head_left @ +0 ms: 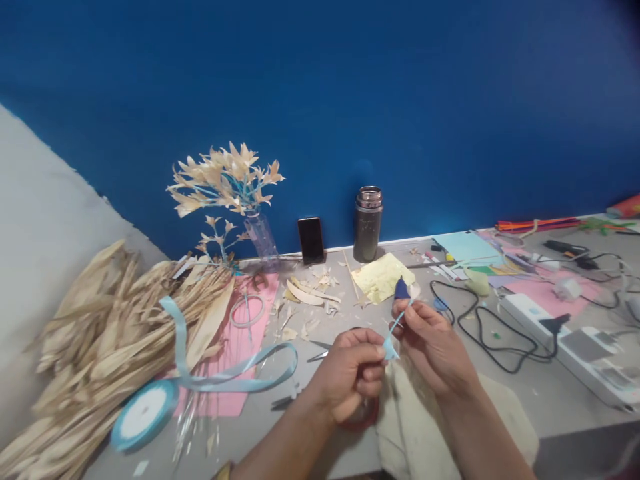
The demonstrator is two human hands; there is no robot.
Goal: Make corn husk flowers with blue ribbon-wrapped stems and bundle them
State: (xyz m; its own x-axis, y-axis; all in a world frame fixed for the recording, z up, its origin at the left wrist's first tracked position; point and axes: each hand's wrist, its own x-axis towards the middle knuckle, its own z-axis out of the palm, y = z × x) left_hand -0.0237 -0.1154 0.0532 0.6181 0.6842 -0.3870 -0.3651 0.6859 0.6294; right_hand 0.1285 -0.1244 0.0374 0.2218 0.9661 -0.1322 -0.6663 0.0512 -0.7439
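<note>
Between my two hands runs a thin stem [397, 325] in light blue. My left hand [355, 373] is closed, with thumb and forefinger pinching a short loose piece of light blue ribbon [390, 349] at the stem's lower end. My right hand [435, 340] is closed on the stem's upper end, where a small pale petal-like tip [415, 292] sticks out above the fingers. Just behind the right fingertips is a dark blue nozzle or cap [401, 288]. Scissors [319, 355] lie partly hidden behind my left hand.
Dried corn husks [145, 340] are heaped on the left beside a ribbon spool [145, 413]. Husk flowers [227, 177] stand in a clear bottle [261, 237]. A phone [311, 240] and a flask [368, 227] stand along the wall. Cables lie around a power strip [545, 330] on the right.
</note>
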